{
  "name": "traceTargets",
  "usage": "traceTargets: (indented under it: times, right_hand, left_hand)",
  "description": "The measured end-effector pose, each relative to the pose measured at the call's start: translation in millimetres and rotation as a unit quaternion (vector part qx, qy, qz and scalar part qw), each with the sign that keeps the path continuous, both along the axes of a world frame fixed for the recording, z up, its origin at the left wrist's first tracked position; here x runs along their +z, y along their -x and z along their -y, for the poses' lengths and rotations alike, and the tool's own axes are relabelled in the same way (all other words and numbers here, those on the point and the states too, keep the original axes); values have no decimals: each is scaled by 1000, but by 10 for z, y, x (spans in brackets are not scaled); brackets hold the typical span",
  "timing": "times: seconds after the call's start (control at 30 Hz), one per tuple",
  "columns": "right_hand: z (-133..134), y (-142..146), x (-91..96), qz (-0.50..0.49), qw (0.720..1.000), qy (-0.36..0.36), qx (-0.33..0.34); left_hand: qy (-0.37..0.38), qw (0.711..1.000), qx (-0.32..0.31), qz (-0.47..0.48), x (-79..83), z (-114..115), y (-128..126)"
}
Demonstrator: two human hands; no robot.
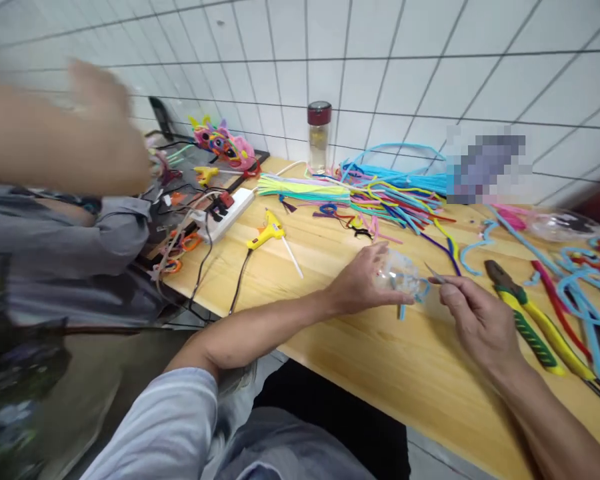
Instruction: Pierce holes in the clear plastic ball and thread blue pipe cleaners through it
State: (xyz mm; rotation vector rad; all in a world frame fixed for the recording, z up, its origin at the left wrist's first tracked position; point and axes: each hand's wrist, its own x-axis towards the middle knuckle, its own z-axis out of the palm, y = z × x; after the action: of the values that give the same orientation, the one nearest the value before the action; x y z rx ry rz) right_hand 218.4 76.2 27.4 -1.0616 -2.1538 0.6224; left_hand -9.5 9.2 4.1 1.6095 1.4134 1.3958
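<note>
Plainly this is close work, tip against shell. The left hand (360, 283) is curled around a clear plastic shell (397, 272) near the middle of the desk (380, 373), fingers closed on its left side. The right hand (475, 320) pinches a thin metal tool (435, 272) between thumb and forefinger, its point just beside the shell. I judge it goes best with the shell pressed firmly to the wood, the right wrist resting on the desk, and the point worked in small strokes away from the left fingertips.

At far left a co-worker's arm (55, 133) is smeared by motion. Whether the tool is tweezers or a blade I cannot tell. The shell's far side is hidden. A pixelated patch (485, 167) covers something by the wall, and the pliers (525, 320) run off frame.
</note>
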Motion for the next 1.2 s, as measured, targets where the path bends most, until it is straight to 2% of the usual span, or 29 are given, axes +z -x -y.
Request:
traceTargets:
  times: [0.13, 0.27, 0.37, 0.6, 0.7, 0.87, 1.0, 1.2]
  right_hand:
    - [44, 36, 154, -13, 999, -16, 26]
    - [38, 34, 266, 12, 999, -31, 26]
    - [52, 19, 212, 20, 997, -63, 34]
    - [90, -13, -84, 51, 991, -111, 55]
    - [109, -34, -78, 69, 986, -145, 55]
    - [172, -30, -19, 103, 975, -193, 47]
    - [192, -5, -27, 107, 975, -191, 44]
    - [179, -1, -51, 104, 975, -189, 53]
  left_hand:
    - [34, 999, -5, 36, -64, -7, 8]
    - [50, 999, 0, 11, -34, -16, 45]
    - [62, 998, 3, -10, 25, 10, 55]
    - [85, 996, -14, -11, 73, 65, 28]
    - [92, 996, -7, -11, 67, 83, -2]
    - [84, 995, 45, -38, 81, 114, -61]
    - [115, 991, 57, -45, 130, 139, -100]
    - [125, 991, 45, 3, 148, 150, -132]
